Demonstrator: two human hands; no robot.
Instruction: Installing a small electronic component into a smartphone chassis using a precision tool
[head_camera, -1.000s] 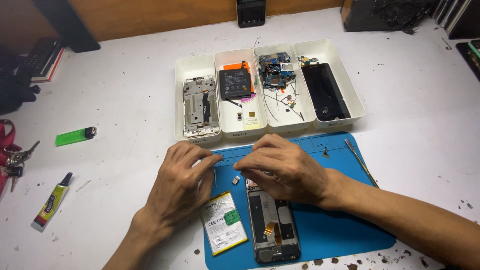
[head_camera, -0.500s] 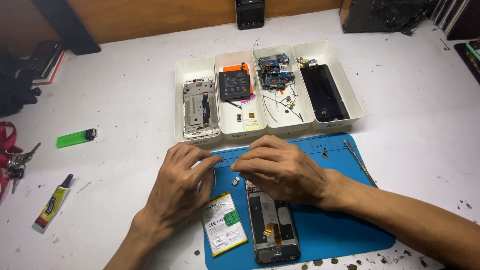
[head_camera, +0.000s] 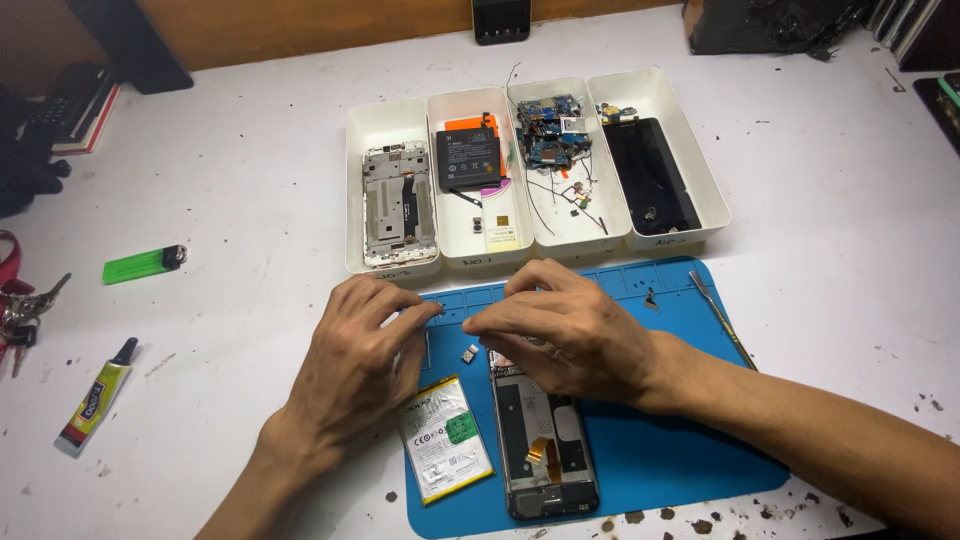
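My left hand (head_camera: 355, 360) and my right hand (head_camera: 575, 335) meet fingertip to fingertip over the upper left of a blue work mat (head_camera: 670, 440). Between the fingertips they pinch a small thin grey strip (head_camera: 447, 312); its exact kind is too small to tell. Just below the fingers lies a tiny loose metal part (head_camera: 469, 352). An opened phone body (head_camera: 545, 450) lies lengthwise on the mat, its top end hidden under my right hand. A white phone battery with a green label (head_camera: 445, 440) lies to its left, next to my left wrist.
Behind the mat stand several white trays (head_camera: 388, 112) with a phone frame (head_camera: 398, 195), a black battery (head_camera: 470, 158), circuit boards (head_camera: 552, 130) and a dark screen (head_camera: 650, 175). A thin metal pry tool (head_camera: 722, 318) lies on the mat's right edge. A green lighter (head_camera: 140, 265), a glue tube (head_camera: 95, 400) and keys (head_camera: 20, 310) lie at the left.
Both hands have stayed over the same spot on the mat, with only slight shifts of the fingers. Nothing else has moved.
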